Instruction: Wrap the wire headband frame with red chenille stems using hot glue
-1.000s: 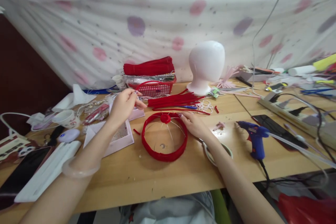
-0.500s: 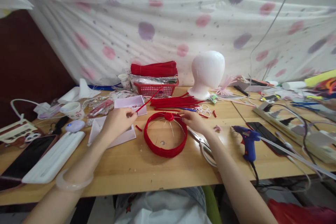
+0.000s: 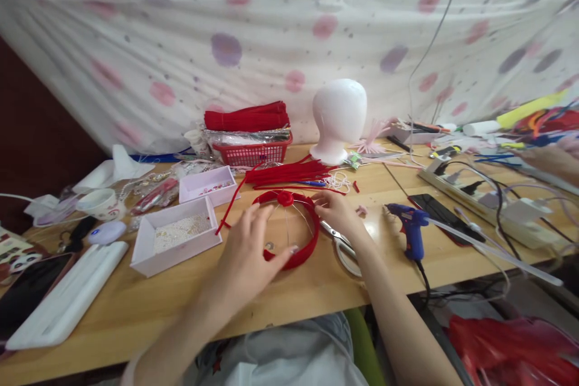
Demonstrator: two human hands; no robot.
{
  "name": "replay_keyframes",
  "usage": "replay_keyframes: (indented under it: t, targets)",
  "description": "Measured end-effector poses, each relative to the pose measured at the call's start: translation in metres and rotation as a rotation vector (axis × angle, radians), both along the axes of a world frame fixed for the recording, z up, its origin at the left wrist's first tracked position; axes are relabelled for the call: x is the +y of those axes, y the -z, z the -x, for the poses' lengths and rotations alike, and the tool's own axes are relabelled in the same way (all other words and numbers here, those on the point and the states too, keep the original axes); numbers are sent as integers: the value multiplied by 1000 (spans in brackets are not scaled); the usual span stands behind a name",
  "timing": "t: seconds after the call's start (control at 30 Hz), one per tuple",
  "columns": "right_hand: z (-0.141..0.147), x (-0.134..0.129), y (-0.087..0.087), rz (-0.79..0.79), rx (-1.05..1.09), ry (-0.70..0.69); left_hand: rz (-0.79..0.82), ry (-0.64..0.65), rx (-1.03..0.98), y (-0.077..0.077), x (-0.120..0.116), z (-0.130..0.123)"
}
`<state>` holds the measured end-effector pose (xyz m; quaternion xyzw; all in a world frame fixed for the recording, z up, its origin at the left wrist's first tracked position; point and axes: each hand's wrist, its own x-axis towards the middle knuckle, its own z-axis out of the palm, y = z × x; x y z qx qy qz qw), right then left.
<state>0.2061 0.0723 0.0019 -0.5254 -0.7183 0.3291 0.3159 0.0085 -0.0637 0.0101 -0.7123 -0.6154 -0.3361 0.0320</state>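
A red fuzzy-wrapped hoop (image 3: 298, 260) with thin wires across it and a red round knob at its far rim rests on the table. My left hand (image 3: 246, 250) spreads over the hoop's left side, thumb and fingers apart, hiding part of that rim. At the upper right rim, the closed fingers of my right hand (image 3: 337, 212) grip the hoop. A loose red pipe cleaner (image 3: 231, 204) lies just left of the hoop. Scissors (image 3: 346, 248) are under and beside my right wrist. Behind lies a bundle of red pipe cleaners (image 3: 289, 174).
White boxes of beads (image 3: 174, 258) stand left. At the back are a red basket (image 3: 253, 154) and a white foam head (image 3: 339, 117). A blue glue gun (image 3: 411, 229), phone (image 3: 446, 217) and power strip (image 3: 474, 205) lie right. Another person's hand (image 3: 552, 160) shows far right.
My left hand has let go of the red pipe cleaner and moved right onto the hoop. My right hand stays at the rim. The whole view has shifted right.
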Motion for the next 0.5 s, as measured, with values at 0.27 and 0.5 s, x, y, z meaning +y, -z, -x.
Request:
replay_keyframes:
  t: [0.27, 0.5]
  targets:
    - [-8, -25, -7, -37, 214, 28, -32, -80, -171, -9, 19, -38]
    - [-14, -54, -17, -51, 447, 62, -41, -42, -661, -39, 18, 2]
